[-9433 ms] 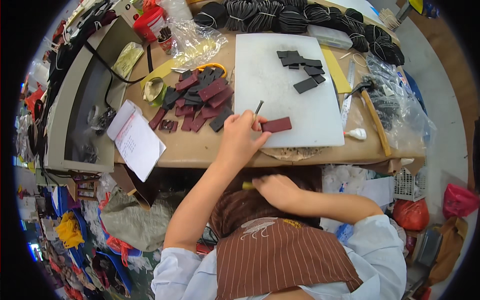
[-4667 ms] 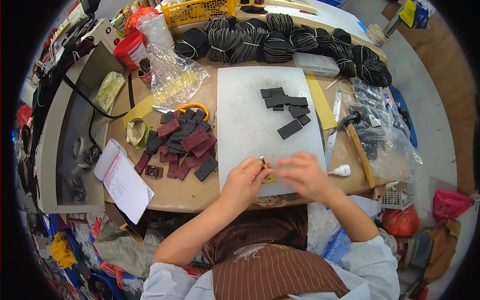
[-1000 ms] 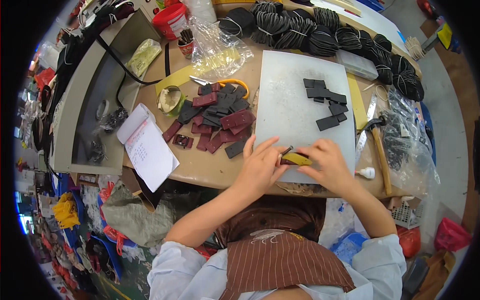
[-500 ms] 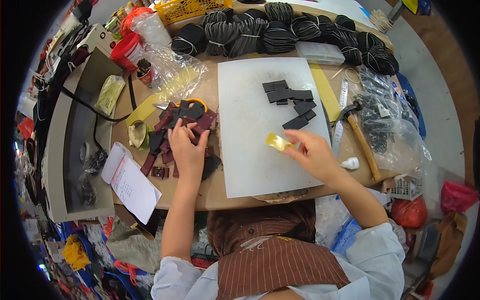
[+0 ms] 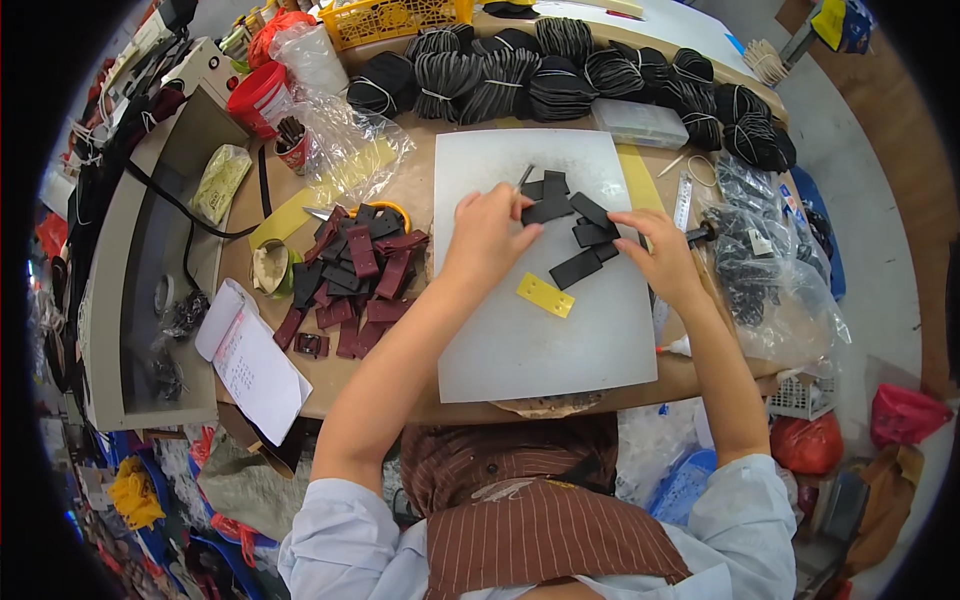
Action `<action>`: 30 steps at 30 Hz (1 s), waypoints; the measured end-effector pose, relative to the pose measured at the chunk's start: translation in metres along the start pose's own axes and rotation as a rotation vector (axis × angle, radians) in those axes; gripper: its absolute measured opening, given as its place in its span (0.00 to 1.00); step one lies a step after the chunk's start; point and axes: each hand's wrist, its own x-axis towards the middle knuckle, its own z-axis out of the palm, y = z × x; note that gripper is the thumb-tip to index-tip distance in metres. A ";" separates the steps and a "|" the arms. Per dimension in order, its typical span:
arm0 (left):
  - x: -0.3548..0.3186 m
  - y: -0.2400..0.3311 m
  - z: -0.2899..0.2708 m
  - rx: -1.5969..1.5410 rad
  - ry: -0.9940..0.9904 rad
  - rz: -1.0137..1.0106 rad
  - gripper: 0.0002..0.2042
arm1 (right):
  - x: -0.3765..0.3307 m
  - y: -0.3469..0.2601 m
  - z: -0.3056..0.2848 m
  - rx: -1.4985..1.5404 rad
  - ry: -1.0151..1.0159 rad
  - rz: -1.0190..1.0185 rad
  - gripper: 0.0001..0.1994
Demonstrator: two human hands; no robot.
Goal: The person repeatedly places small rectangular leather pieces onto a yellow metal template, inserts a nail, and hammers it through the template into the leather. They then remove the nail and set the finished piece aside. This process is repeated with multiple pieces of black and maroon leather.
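Note:
Several small black leather pieces point(image 5: 576, 270) lie in a loose group on a white board point(image 5: 520, 350). A slim dark metal rod point(image 5: 525, 177) sticks up from my left hand point(image 5: 485, 235), whose fingertips also touch a black piece point(image 5: 546, 209). My right hand point(image 5: 655, 258) closes its thumb and fingertips at the right end of another black piece point(image 5: 590, 208), over a stack of pieces. Just below them, a yellow plate with small holes point(image 5: 545, 296) rests flat on the board, touched by neither hand.
Maroon and black pieces point(image 5: 365, 255) are heaped left of the board, with orange-handled scissors point(image 5: 395, 212) behind. A notepad point(image 5: 255, 355) lies at the near left. Bundled black cords point(image 5: 510, 80) line the back. A hammer point(image 5: 703, 232) and plastic bags point(image 5: 760, 270) are at the right.
My left hand has moved from the heap onto the board and now has the rod. My right hand has let go of the yellow plate and moved up to the black pieces.

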 end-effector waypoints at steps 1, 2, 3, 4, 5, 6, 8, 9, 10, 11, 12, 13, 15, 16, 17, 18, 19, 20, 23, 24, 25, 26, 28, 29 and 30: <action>-0.017 0.009 -0.014 -0.063 -0.011 -0.044 0.19 | -0.001 0.002 0.001 -0.002 0.003 -0.017 0.18; -0.034 0.020 -0.028 -0.129 -0.028 -0.085 0.19 | -0.005 0.005 0.000 -0.005 0.011 -0.027 0.19; -0.052 0.031 -0.037 -0.143 -0.103 -0.089 0.19 | -0.009 0.010 0.001 -0.014 0.018 -0.030 0.19; -0.071 0.039 -0.045 -0.153 -0.172 -0.095 0.19 | -0.010 0.013 0.003 -0.008 0.037 -0.058 0.19; -0.092 0.046 -0.051 -0.158 -0.239 -0.163 0.18 | -0.008 0.013 0.006 0.002 0.052 -0.093 0.19; -0.108 0.050 -0.056 -0.167 -0.302 -0.229 0.17 | -0.006 0.012 0.007 0.009 0.066 -0.130 0.19; -0.131 0.044 -0.050 -0.022 -0.201 -0.015 0.15 | -0.002 0.008 0.007 0.017 0.047 -0.143 0.20; -0.139 0.041 -0.048 0.051 -0.150 0.091 0.15 | -0.001 0.005 0.005 0.021 0.037 -0.150 0.21; -0.144 0.039 -0.047 0.047 -0.149 0.072 0.16 | -0.003 -0.001 0.001 0.022 0.027 -0.105 0.22; -0.148 0.039 -0.048 0.037 -0.152 0.041 0.17 | -0.005 -0.011 -0.003 0.025 0.008 -0.064 0.23; -0.151 0.038 -0.051 0.026 -0.154 0.010 0.18 | -0.008 -0.023 -0.008 0.028 -0.013 -0.024 0.24; -0.154 0.038 -0.053 0.015 -0.157 -0.021 0.19 | -0.013 -0.036 -0.012 0.049 -0.030 -0.019 0.25; -0.160 0.036 -0.054 -0.006 -0.090 -0.042 0.20 | -0.034 -0.060 -0.017 0.079 -0.047 0.006 0.26; -0.163 0.034 -0.055 -0.012 -0.059 -0.056 0.21 | -0.042 -0.067 -0.009 0.099 -0.080 -0.075 0.26; -0.166 0.033 -0.057 -0.005 -0.058 -0.077 0.22 | -0.049 -0.074 0.003 0.121 -0.113 -0.155 0.26; -0.165 0.035 -0.058 -0.003 -0.064 -0.088 0.23 | -0.055 -0.081 0.011 0.138 -0.137 -0.228 0.26; -0.165 0.036 -0.059 -0.003 -0.069 -0.097 0.24 | -0.059 -0.086 0.020 0.133 -0.154 -0.255 0.26; -0.164 0.038 -0.060 -0.001 -0.071 -0.104 0.25 | -0.061 -0.091 0.029 0.127 -0.171 -0.284 0.26; -0.164 0.041 -0.061 -0.012 -0.063 -0.104 0.26 | -0.062 -0.097 0.042 0.129 -0.194 -0.309 0.26; -0.165 0.040 -0.060 -0.022 -0.052 -0.096 0.26 | -0.061 -0.098 0.043 0.123 -0.199 -0.319 0.27; -0.166 0.039 -0.060 -0.033 -0.042 -0.087 0.25 | -0.060 -0.098 0.043 0.116 -0.203 -0.329 0.27; -0.166 0.039 -0.058 -0.025 -0.045 -0.091 0.25 | -0.059 -0.099 0.043 0.107 -0.215 -0.338 0.27; -0.165 0.039 -0.054 -0.015 -0.050 -0.099 0.25 | -0.058 -0.098 0.042 0.087 -0.238 -0.354 0.27; -0.164 0.039 -0.052 -0.013 -0.050 -0.103 0.24 | -0.057 -0.097 0.042 0.077 -0.247 -0.361 0.27; -0.164 0.039 -0.049 -0.015 -0.047 -0.108 0.24 | -0.057 -0.097 0.043 0.066 -0.255 -0.366 0.27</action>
